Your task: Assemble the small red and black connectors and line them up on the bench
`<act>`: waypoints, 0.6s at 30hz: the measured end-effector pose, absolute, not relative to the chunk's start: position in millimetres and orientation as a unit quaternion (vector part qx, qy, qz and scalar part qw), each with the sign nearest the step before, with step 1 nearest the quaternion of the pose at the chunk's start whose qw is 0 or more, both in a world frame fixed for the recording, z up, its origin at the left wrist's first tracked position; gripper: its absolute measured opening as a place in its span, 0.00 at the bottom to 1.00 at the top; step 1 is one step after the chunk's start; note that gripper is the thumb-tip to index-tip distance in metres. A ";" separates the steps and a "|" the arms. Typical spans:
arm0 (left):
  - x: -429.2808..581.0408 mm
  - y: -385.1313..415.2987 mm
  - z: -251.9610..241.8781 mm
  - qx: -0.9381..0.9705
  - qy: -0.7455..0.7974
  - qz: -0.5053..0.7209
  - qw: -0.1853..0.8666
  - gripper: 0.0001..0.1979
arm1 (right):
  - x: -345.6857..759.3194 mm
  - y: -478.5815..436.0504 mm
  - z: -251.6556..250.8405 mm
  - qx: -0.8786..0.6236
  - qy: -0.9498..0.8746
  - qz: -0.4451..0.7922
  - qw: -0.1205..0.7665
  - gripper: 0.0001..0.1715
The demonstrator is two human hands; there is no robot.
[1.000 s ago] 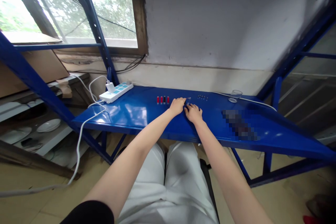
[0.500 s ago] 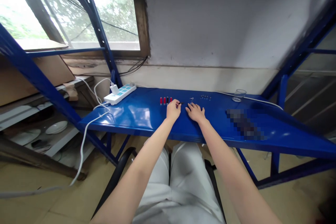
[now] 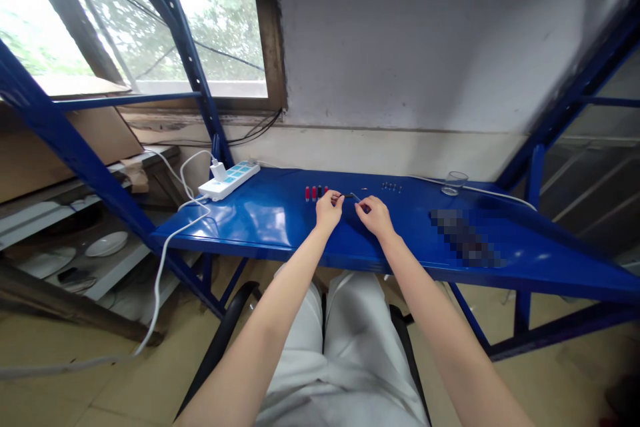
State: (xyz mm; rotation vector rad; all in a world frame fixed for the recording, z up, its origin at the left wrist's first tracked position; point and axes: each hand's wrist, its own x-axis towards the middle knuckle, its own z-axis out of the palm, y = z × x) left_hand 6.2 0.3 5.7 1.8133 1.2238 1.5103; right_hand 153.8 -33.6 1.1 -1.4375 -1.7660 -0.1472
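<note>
Close in first: white trousers [image 3: 345,353] across the lap, a black chair arm [image 3: 225,307] at the side, and both forearms reaching out over the blue steel shelf [image 3: 260,240]. The left hand [image 3: 329,209] is pinched narrow, its fingertips closed on a dark pin [image 3: 346,196] held just above the shelf, between the two hands. The right hand [image 3: 375,216] is narrow too, with its fingers drawn in near the pin's thin, bright end; whether they actually grip it is too small to tell. That pin looks light, stiff and tiny, and likely slippery against painted steel, so the thicker dark body looks like the place to take hold, fingertips only.

Just beyond, a row of small red and black cylinders [image 3: 315,193] stands left of the hands, with a row of dark studs [image 3: 391,187] to the right. Further right comes a pixelated patch [image 3: 465,237], unreadable, then a clear glass [image 3: 454,183] with nothing visible inside. Out left sit a white power strip [image 3: 229,180] with a charger [image 3: 217,170] plugged in, and white plates [image 3: 107,243] lower down. Behind it all, a window [image 3: 165,20].
</note>
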 end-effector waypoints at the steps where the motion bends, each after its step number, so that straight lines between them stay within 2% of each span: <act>1: 6.1 0.7 5.5 0.661 0.450 0.551 0.240 0.03 | 153.1 -34.3 1.6 -0.566 -0.707 -0.052 0.420 0.15; 18: 3.1 6.8 2.1 0.615 0.483 0.570 0.252 0.05 | 147.4 -47.2 10.7 -0.529 -0.727 -0.016 0.437 0.17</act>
